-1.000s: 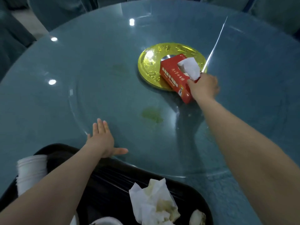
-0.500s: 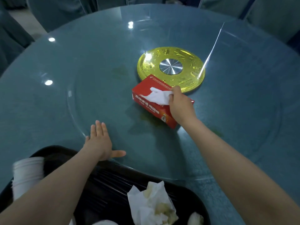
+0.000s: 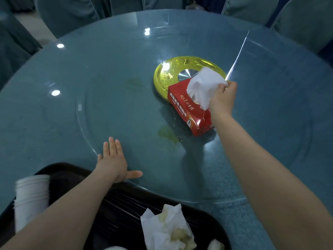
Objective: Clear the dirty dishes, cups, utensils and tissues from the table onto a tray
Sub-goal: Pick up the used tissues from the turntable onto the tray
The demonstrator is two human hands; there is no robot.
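Observation:
A red tissue box [image 3: 187,109] lies on the glass turntable, partly over the gold centre disc [image 3: 169,73]. My right hand [image 3: 222,100] pinches a white tissue [image 3: 203,85] that sticks up out of the box. My left hand [image 3: 112,160] rests flat, fingers spread, on the turntable's near edge. At the bottom a black tray [image 3: 75,179] holds a stack of white paper cups [image 3: 31,197] and crumpled dirty tissues [image 3: 165,230].
A greenish smear [image 3: 166,135] marks the glass turntable [image 3: 90,114] just left of the box. The round blue table [image 3: 297,105] has covered chairs [image 3: 68,13] around its far side. A fold of clear plastic sheet [image 3: 237,55] rises at the right.
My right hand moved the box back toward the gold disc and now lifts a tissue up out of it. My left hand has stayed put.

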